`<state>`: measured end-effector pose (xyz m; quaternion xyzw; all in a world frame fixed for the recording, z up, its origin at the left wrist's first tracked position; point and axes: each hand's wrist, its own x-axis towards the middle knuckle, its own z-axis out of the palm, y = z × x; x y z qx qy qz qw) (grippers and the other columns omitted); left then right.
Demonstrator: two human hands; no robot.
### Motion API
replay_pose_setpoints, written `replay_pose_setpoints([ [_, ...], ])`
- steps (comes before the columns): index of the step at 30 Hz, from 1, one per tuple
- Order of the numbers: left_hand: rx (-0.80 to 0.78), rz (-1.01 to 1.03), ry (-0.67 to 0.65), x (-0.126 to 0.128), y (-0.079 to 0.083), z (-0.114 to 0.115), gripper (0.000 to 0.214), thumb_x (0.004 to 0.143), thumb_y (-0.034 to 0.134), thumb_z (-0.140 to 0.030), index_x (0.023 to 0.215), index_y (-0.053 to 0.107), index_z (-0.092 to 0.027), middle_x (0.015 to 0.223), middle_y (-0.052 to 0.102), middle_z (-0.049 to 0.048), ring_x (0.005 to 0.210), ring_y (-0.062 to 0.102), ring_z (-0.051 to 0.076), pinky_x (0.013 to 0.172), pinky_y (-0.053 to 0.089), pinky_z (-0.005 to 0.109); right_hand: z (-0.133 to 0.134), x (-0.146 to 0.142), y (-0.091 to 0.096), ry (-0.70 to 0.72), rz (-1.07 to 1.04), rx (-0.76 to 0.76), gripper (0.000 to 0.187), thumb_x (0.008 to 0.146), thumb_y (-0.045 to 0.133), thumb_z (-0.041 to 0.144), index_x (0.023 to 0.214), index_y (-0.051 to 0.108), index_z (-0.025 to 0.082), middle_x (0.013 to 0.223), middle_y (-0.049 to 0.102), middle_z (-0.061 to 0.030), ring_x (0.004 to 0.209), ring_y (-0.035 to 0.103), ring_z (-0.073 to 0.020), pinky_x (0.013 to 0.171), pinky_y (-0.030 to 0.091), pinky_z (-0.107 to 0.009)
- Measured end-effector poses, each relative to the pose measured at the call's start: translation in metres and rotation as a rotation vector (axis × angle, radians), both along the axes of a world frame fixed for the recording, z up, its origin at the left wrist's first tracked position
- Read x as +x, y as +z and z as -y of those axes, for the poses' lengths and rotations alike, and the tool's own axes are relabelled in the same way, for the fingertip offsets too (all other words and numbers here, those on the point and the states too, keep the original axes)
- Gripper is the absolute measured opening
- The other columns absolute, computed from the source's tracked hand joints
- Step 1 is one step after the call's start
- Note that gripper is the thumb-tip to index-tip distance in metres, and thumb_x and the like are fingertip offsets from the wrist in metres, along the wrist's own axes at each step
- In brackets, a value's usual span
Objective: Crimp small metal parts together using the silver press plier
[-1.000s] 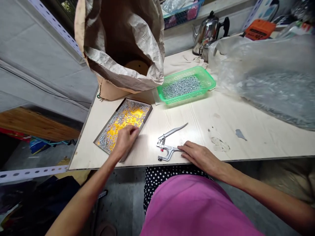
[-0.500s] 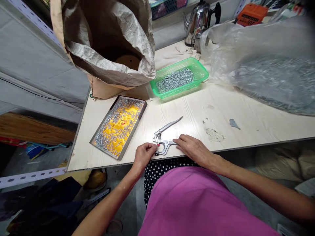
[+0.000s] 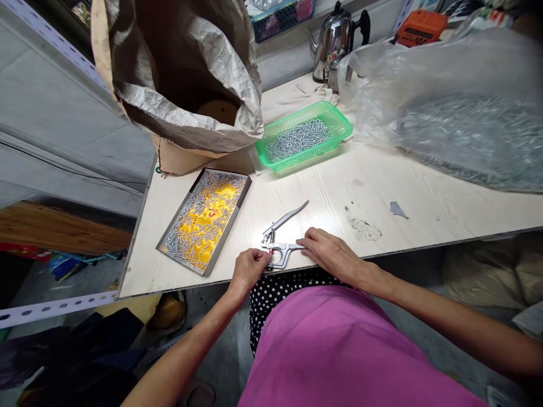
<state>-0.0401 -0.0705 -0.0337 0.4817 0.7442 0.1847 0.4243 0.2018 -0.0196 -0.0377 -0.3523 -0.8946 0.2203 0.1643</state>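
Snap fastener pliers (image 3: 283, 249) lie at the table's front edge, their upper handle raised and a small red part in the jaw. With fingers closed on the end of the lower handle, my right hand (image 3: 328, 251) steadies them against the table. My left hand (image 3: 251, 270) is pinched at the jaw; whatever is between thumb and finger is too small to make out. Left of the pliers sits a shallow tray (image 3: 229, 232) of small metal pins (image 3: 173, 244) on a yellow printed bottom. Behind, a green plastic basket (image 3: 275, 165) holds similar pins (image 3: 299, 138).
A large open woven sack (image 3: 186, 121) stands at the back left. A clear plastic bag (image 3: 466, 130) of metal pieces covers the right side. A steel kettle (image 3: 333, 42) and an orange box (image 3: 422, 28) are at the back. A grey scrap (image 3: 397, 210) lies on the table (image 3: 322, 186).
The left fingertips have come slightly further into the jaw, covering more of the red part. My right hand stays on the handle. The whole view has shifted a little.
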Motion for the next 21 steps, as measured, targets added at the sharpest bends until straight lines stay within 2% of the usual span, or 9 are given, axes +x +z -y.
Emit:
replay_pose_setpoints([
  [2, -0.006, 0.015, 0.002, 0.000, 0.000, 0.001, 0.040, 0.073, 0.060, -0.053, 0.071, 0.069, -0.015, 0.055, 0.059, -0.0003, 0.050, 0.050, 0.012, 0.049, 0.033, 0.022, -0.010, 0.001, 0.004, -0.004, 0.014, 0.043, 0.030, 0.093, 0.057, 0.029, 0.121, 0.057, 0.017, 0.116, 0.058, -0.0148, 0.100, 0.055, -0.0258, 0.083, 0.049, -0.040],
  [5, -0.027, 0.043, 0.012, 0.001, 0.000, 0.003, 0.039, 0.072, 0.061, -0.052, 0.073, 0.069, -0.014, 0.055, 0.059, -0.0005, 0.050, 0.050, 0.012, 0.049, 0.034, 0.022, -0.031, 0.002, 0.005, 0.020, 0.106, 0.105, 0.069, 0.080, 0.071, 0.049, 0.136, 0.046, 0.016, 0.145, 0.040, -0.0214, 0.126, 0.041, -0.0377, 0.096, 0.042, -0.052],
  [7, -0.037, 0.051, 0.012, 0.001, 0.000, 0.004, 0.039, 0.071, 0.062, -0.052, 0.074, 0.069, -0.014, 0.055, 0.059, -0.0003, 0.050, 0.050, 0.012, 0.049, 0.034, 0.022, -0.045, 0.000, 0.004, 0.079, 0.180, 0.112, 0.091, 0.072, 0.074, 0.060, 0.141, 0.039, 0.014, 0.150, 0.032, -0.0234, 0.135, 0.029, -0.0423, 0.102, 0.034, -0.058],
  [9, -0.029, 0.043, 0.008, 0.000, 0.000, 0.005, 0.039, 0.072, 0.062, -0.052, 0.074, 0.070, -0.013, 0.055, 0.059, 0.0000, 0.051, 0.051, 0.012, 0.050, 0.035, 0.023, -0.056, -0.003, 0.003, 0.145, 0.236, 0.117, 0.100, 0.067, 0.074, 0.066, 0.142, 0.037, 0.013, 0.147, 0.037, -0.0240, 0.136, 0.027, -0.0431, 0.105, 0.029, -0.061],
  [11, -0.013, 0.024, -0.003, 0.000, 0.000, 0.006, 0.038, 0.073, 0.061, -0.050, 0.073, 0.070, -0.014, 0.056, 0.060, 0.0005, 0.052, 0.053, 0.013, 0.052, 0.037, 0.023, -0.063, -0.007, 0.004, 0.186, 0.264, 0.124, 0.100, 0.065, 0.074, 0.068, 0.140, 0.039, 0.012, 0.139, 0.046, -0.0228, 0.130, 0.036, -0.0414, 0.104, 0.029, -0.060],
  [14, -0.003, 0.002, -0.014, -0.001, -0.001, 0.007, 0.036, 0.074, 0.059, -0.049, 0.072, 0.070, -0.014, 0.057, 0.062, 0.0011, 0.054, 0.055, 0.014, 0.055, 0.039, 0.025, -0.065, -0.011, 0.008, 0.198, 0.284, 0.125, 0.090, 0.066, 0.074, 0.065, 0.132, 0.047, 0.010, 0.126, 0.054, -0.0202, 0.115, 0.047, -0.0365, 0.098, 0.033, -0.054],
  [18, -0.010, -0.032, -0.030, 0.000, -0.001, 0.007, 0.037, 0.076, 0.058, -0.050, 0.072, 0.070, -0.014, 0.057, 0.063, 0.0014, 0.055, 0.057, 0.015, 0.056, 0.039, 0.025, -0.058, -0.011, 0.017, 0.191, 0.299, 0.119, 0.072, 0.072, 0.073, 0.056, 0.124, 0.053, 0.011, 0.119, 0.058, -0.0173, 0.106, 0.049, -0.0326, 0.093, 0.035, -0.047],
  [21, -0.018, -0.087, -0.066, 0.001, 0.005, 0.007, 0.039, 0.079, 0.056, -0.050, 0.071, 0.069, -0.015, 0.058, 0.062, 0.0015, 0.057, 0.057, 0.016, 0.057, 0.039, 0.026, -0.051, -0.008, 0.021, 0.172, 0.287, 0.106, 0.068, 0.076, 0.073, 0.049, 0.129, 0.050, 0.013, 0.118, 0.059, -0.0151, 0.104, 0.050, -0.0309, 0.090, 0.034, -0.044],
])
